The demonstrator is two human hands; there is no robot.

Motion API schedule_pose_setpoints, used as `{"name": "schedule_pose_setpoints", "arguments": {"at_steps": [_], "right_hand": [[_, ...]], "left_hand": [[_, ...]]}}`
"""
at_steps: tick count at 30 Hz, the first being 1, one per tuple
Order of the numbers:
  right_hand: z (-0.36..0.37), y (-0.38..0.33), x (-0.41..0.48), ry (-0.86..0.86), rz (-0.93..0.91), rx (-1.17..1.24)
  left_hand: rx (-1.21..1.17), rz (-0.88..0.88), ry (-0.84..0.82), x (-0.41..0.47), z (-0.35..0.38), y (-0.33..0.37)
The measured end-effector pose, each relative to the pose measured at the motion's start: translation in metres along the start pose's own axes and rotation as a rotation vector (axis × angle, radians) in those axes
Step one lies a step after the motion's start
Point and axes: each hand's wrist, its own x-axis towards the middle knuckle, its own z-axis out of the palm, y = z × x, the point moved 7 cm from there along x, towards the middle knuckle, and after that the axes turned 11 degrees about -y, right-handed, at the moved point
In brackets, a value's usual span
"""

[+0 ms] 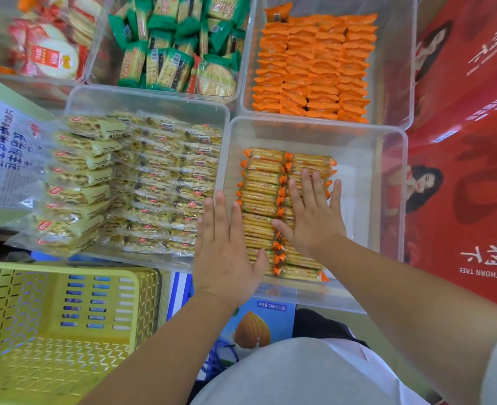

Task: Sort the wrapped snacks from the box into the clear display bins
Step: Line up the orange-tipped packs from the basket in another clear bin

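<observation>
Far L of the L hand [226, 241], and nearer the body than both hands: a yellow basket [13, 302]. Just L of that hand's fingers is a clear bin [142, 96] packed w/ rows of pale yellow packs [165, 171].

L hand: flat, fingers straight and close together, gripping nothing. Its palm sits over the L wall of the near bin [314, 127], thumb resting on the cracker packs [260, 182]. Those packs, clear wrap w/ orange crimped ends, lie in two columns on the bin floor, under and between both hands.

R hand [314, 214]: also flat, fingers spread apart, laid on the R column, nothing clamped. R of it comes the bin's R wall, then a red carton [460, 185]. Past the fingertips are more bins w/ green packs [177, 39] and orange packs [314, 68].

Handling, my guess: packs are light and the film is slick, so rows prob. slide and fan out easily. The crackers inside are brittle, so press w/ flat palms, not fingertips. To lift, pinch across the long sides mid-pack, or squeeze several between both palms. The crimped ends look floppy and likely won't carry a stack. Can't tell which box is the source.
</observation>
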Motion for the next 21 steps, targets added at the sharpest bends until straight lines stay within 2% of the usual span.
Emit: {"name": "schedule_pose_setpoints", "arguments": {"at_steps": [4, 7, 12, 14, 16, 18, 21], "right_hand": [[-0.030, 0.009, 0.009, 0.126, 0.038, 0.160], [-0.030, 0.019, 0.023, 0.067, 0.103, 0.253], [-0.021, 0.014, 0.032, -0.037, 0.045, 0.285], [-0.028, 0.017, 0.027, -0.023, 0.023, 0.372], [-0.036, 0.025, 0.010, 0.050, 0.069, 0.565], [-0.027, 0.034, -0.015, 0.051, 0.229, 0.873], [0.013, 0.026, -0.059, -0.240, 0.483, 1.400]], "left_hand": [[-0.001, 0.001, 0.010, 0.000, -0.002, 0.001], [0.001, -0.001, 0.007, 0.001, -0.001, 0.001], [0.009, -0.003, 0.007, 0.001, -0.001, 0.001], [0.016, -0.003, 0.003, 0.001, -0.001, 0.001], [0.025, -0.005, 0.000, 0.001, -0.001, 0.001], [0.021, -0.009, -0.003, 0.001, -0.001, 0.000], [0.016, -0.014, -0.001, 0.002, 0.000, -0.001]]}}
